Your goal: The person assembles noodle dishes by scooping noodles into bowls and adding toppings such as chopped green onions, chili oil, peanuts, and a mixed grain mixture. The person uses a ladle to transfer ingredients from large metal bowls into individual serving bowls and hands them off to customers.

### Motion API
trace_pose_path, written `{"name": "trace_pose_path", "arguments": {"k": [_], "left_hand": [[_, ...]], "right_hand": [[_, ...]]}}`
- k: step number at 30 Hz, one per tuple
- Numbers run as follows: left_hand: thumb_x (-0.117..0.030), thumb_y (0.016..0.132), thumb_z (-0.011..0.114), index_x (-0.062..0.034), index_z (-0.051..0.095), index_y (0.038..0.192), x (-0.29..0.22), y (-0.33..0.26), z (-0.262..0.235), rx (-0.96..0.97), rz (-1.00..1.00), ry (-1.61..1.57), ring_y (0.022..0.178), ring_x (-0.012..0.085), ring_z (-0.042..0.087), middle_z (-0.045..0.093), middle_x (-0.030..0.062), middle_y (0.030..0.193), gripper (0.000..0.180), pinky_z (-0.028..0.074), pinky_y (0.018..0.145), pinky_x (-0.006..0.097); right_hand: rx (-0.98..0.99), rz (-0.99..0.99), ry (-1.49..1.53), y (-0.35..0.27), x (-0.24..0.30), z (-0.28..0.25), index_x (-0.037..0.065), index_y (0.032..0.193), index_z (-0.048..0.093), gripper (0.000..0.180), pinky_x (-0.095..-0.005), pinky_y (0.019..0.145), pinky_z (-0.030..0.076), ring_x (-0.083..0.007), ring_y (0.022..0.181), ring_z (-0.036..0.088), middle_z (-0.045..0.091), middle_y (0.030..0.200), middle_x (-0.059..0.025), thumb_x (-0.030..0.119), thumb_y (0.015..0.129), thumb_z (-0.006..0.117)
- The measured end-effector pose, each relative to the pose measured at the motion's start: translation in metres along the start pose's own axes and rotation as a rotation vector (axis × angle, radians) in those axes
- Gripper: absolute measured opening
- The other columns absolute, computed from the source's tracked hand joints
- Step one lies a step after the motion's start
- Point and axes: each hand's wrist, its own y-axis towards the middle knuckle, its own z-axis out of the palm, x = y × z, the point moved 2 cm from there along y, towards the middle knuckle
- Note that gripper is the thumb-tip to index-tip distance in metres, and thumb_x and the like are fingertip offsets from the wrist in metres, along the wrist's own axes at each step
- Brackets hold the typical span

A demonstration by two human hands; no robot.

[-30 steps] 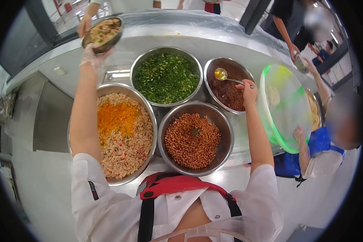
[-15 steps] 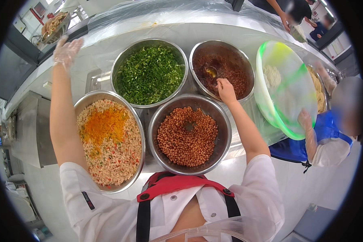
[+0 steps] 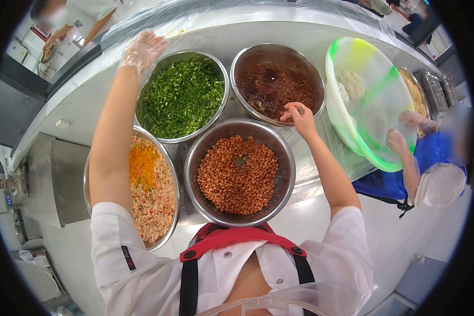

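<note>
Fingers (image 3: 289,111) of our right hand (image 3: 303,123) are closed round the handle of a ladle (image 3: 256,104), whose scoop sits at the near left of the sauce (image 3: 289,73), within its steel bowl (image 3: 282,50). Our left hand (image 3: 145,50), in a clear glove (image 3: 134,61), reaches out with its fingers loosely apart; we see nothing in it, and it hangs by the far left rim of the greens (image 3: 181,97). Closer to us stand the nuts (image 3: 237,179) and, partly behind our left forearm (image 3: 113,137), the mince (image 3: 152,205), with orange powder (image 3: 142,163) lying unmixed on top. Farther right, a co-worker (image 3: 441,184) has both hands at a pale tub (image 3: 332,79).

We judge the ladling to be partway: the scoop is down, not yet lifted clear. How full it is, we cannot tell. All four foods look plentiful, so we take much to be left; the powder is not yet stirred in.
</note>
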Motion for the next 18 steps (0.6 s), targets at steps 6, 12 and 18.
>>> {"name": "trace_pose_path", "arguments": {"k": [6, 12, 18], "left_hand": [[-0.023, 0.083, 0.063, 0.0046, 0.009, 0.137, 0.016, -0.012, 0.053, 0.008, 0.114, -0.016, 0.131, 0.0433, 0.015, 0.004, 0.0290, 0.141, 0.082, 0.041, 0.097, 0.055], [-0.025, 0.083, 0.064, 0.0028, 0.008, 0.138, 0.028, -0.001, 0.071, -0.040, 0.189, 0.015, 0.131, 0.0458, 0.016, 0.003, 0.0282, 0.142, 0.083, 0.045, 0.091, 0.057], [-0.031, 0.086, 0.058, -0.0042, -0.005, 0.141, 0.036, 0.018, 0.068, 0.033, 0.126, -0.034, 0.132, 0.0457, 0.011, 0.000, 0.0263, 0.144, 0.088, 0.045, 0.090, 0.061]], "right_hand": [[-0.237, 0.121, 0.305, 0.003, -0.017, -0.031, 0.000, 0.097, 0.056, 0.021, -0.0255, 0.060, 0.045, -0.0187, 0.070, 0.066, 0.065, 0.075, -0.0106, 0.017, 0.092, 0.046], [-0.229, 0.065, 0.266, 0.005, -0.015, -0.041, 0.000, 0.096, 0.056, 0.020, -0.0244, 0.060, 0.044, -0.0165, 0.068, 0.066, 0.065, 0.073, -0.0101, 0.016, 0.093, 0.044], [-0.203, 0.030, 0.336, -0.017, 0.019, -0.053, -0.002, 0.094, 0.057, 0.020, -0.0239, 0.064, 0.044, -0.0167, 0.067, 0.064, 0.065, 0.074, -0.0119, 0.014, 0.093, 0.045]]}}
